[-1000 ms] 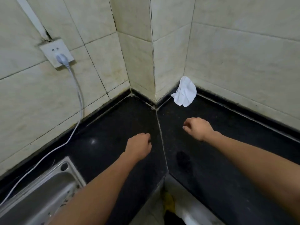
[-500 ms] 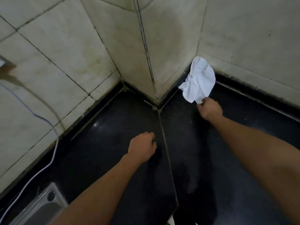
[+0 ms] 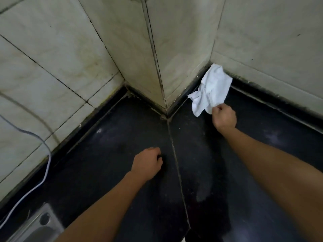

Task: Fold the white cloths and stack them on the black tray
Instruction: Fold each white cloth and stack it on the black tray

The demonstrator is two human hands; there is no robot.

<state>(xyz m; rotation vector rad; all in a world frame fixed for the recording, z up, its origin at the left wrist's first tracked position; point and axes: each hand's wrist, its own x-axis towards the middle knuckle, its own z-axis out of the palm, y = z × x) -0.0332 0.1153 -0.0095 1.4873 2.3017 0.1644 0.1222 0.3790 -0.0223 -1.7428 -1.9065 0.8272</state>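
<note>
Tiles cover the walls (image 3: 70,49), which jut out in a corner at the far middle and leave a recess to its right. Below them runs the black worktop (image 3: 104,163), with the rim of a metal sink (image 3: 40,226) at the near left and a pale cable (image 3: 43,151) trailing down the left wall. The white cloth (image 3: 212,88) lies crumpled in that far right recess, its far end propped against the foot of the wall. It looks tucked out of the way there, so it must be drawn out before any folding. The right hand (image 3: 224,117) has its grip closed on the cloth's near edge, pinching the fabric, likely to pull it onto open worktop. The left hand (image 3: 146,165) sits by the middle seam, fingers loosely curled, its grip empty — probably waiting to take a second corner. No black tray is in view.
</note>
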